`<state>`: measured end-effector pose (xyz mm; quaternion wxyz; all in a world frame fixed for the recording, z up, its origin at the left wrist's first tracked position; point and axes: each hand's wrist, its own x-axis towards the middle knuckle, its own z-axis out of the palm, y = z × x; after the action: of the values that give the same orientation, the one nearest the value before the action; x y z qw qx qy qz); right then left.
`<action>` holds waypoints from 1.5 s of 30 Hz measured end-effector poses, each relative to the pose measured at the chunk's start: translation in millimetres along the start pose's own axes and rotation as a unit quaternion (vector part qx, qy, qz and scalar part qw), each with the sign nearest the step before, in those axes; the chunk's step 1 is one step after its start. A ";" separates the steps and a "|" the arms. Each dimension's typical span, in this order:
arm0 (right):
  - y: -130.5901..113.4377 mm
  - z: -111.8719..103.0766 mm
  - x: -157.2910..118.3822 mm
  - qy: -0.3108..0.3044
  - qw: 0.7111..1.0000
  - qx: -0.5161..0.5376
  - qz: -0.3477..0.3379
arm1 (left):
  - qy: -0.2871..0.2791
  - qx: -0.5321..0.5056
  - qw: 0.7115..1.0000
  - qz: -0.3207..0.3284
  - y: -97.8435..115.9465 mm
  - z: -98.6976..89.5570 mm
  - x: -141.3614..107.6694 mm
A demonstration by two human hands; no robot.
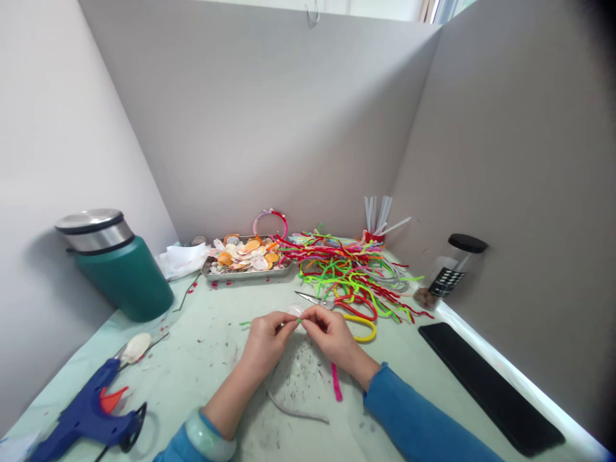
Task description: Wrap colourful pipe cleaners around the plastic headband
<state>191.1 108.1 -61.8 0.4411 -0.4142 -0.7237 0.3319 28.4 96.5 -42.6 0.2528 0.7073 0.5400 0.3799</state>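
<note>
A small green bit (299, 321) is pinched at the fingertips of the left hand (268, 335) and the right hand (332, 333). Most of it is hidden by the fingers, so its full shape cannot be told. Just behind the fingertips, a pale, see-through round piece (295, 310) is seen, partly covered.

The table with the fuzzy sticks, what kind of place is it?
It looks like a craft spot: a table with a blue glue gun, scissors and a big pile of colourful fuzzy sticks.
</note>
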 end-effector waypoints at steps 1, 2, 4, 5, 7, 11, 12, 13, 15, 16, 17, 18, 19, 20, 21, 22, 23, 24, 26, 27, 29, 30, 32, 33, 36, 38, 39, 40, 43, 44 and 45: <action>0.2 0.0 0.0 0.000 1.000 -0.001 0.001 | -0.004 -0.014 1.000 -0.017 -0.4 0.6 0.7; 0.5 0.1 0.1 0.000 1.000 -0.002 0.001 | -0.007 -0.032 0.999 -0.031 -0.9 1.2 1.4; 1.3 0.4 0.2 0.002 1.000 -0.005 0.001 | -0.018 -0.071 0.996 -0.059 -1.8 2.4 2.8; 1.7 0.6 0.1 0.002 1.000 -0.005 0.000 | -0.026 -0.094 0.992 -0.079 -1.9 2.7 3.2; 1.9 0.9 -0.3 -0.001 1.000 -0.005 -0.004 | -0.052 -0.144 0.980 -0.130 -1.0 2.7 3.7; -0.1 0.5 -1.0 -0.009 1.000 -0.006 -0.009 | -0.109 -0.243 0.947 -0.183 2.3 0.7 2.8; -0.9 0.2 -1.0 -0.008 1.000 -0.007 -0.010 | -0.120 -0.264 0.939 -0.183 2.7 0.1 2.5; -1.7 -0.1 -1.0 -0.008 1.000 -0.008 -0.011 | -0.130 -0.286 0.932 -0.183 2.8 -0.4 2.3; -3.1 -0.8 -0.8 -0.008 1.000 -0.010 -0.013 | -0.146 -0.329 0.914 -0.187 2.1 -1.1 1.9; -3.6 -1.0 -0.7 -0.007 1.000 -0.010 -0.015 | -0.155 -0.350 0.904 -0.190 1.4 -1.3 1.8; -4.0 -1.2 -0.7 -0.006 1.000 -0.010 -0.015 | -0.164 -0.369 0.894 -0.192 0.5 -1.5 1.6; -4.2 -1.4 -0.7 -0.004 1.000 -0.009 -0.016 | -0.172 -0.386 0.886 -0.194 -0.4 -1.7 1.5; -4.1 -1.5 -0.7 -0.003 1.000 -0.008 -0.016 | -0.179 -0.398 0.879 -0.194 -1.2 -1.9 1.3; -3.8 -1.6 -0.7 -0.001 1.000 -0.007 -0.015 | -0.182 -0.406 0.874 -0.193 -1.8 -2.1 1.2; -3.3 -1.7 -0.7 -0.001 1.000 -0.008 -0.015 | -0.183 -0.408 0.874 -0.193 -2.1 -2.2 1.1; -2.7 -1.7 -0.7 -0.002 1.000 -0.008 -0.014 | -0.179 -0.402 0.877 -0.191 -2.1 -2.3 1.1; -1.8 -1.8 -0.6 -0.002 1.000 -0.009 -0.014 | -0.172 -0.390 0.885 -0.189 -1.8 -2.4 1.2; -0.9 -1.8 -0.5 -0.002 1.000 -0.010 -0.015 | -0.165 -0.373 0.894 -0.187 -1.3 -2.4 1.3; 0.7 -1.7 -0.1 0.000 1.000 -0.011 -0.016 | -0.148 -0.329 0.915 -0.181 -0.3 -2.0 1.7; 1.2 -1.6 0.1 0.001 1.000 -0.011 -0.017 | -0.138 -0.307 0.926 -0.172 0.0 -1.6 1.9; 1.5 -1.4 0.3 0.002 1.000 -0.011 -0.019 | -0.112 -0.253 0.951 -0.136 -0.3 -0.7 2.3; 1.3 -1.2 0.3 0.002 1.000 -0.012 -0.020 | -0.093 -0.216 0.965 -0.112 -0.8 -0.2 2.4; 0.2 -1.1 0.1 0.000 1.000 -0.016 -0.023 | -0.055 -0.133 0.987 -0.069 -2.2 0.5 2.3; -0.5 -1.1 -0.1 -0.002 1.000 -0.018 -0.023 | -0.041 -0.093 0.993 -0.054 -2.9 0.8 2.2; -2.3 -1.3 -0.6 -0.004 1.000 -0.021 -0.021 | -0.024 -0.024 0.999 -0.026 -4.6 1.0 1.4; -2.7 -1.3 -0.5 -0.004 1.000 -0.022 -0.018 | -0.021 -0.009 1.000 -0.006 -5.2 0.7 0.7; -2.6 -1.3 -0.2 -0.004 1.000 -0.021 -0.017 | -0.021 -0.004 1.000 0.004 -5.3 0.5 0.4; -2.3 -1.2 0.1 -0.004 1.000 -0.021 -0.016 | -0.020 0.000 1.000 0.012 -5.3 0.3 0.1; -1.5 -0.8 1.0 -0.007 1.000 -0.018 -0.015 | -0.020 0.009 0.999 0.022 -4.6 -0.4 -0.5; -1.3 -0.7 1.1 -0.007 1.000 -0.016 -0.016 | -0.021 0.012 0.999 0.023 -4.1 -0.7 -0.5; -1.2 -0.7 1.0 -0.008 1.000 -0.015 -0.017 | -0.021 0.012 0.999 0.022 -3.3 -0.9 -0.4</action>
<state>191.1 108.6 -60.2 0.4347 -0.4056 -0.7389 0.3171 25.7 97.0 -44.7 0.2472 0.7297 0.5237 0.3636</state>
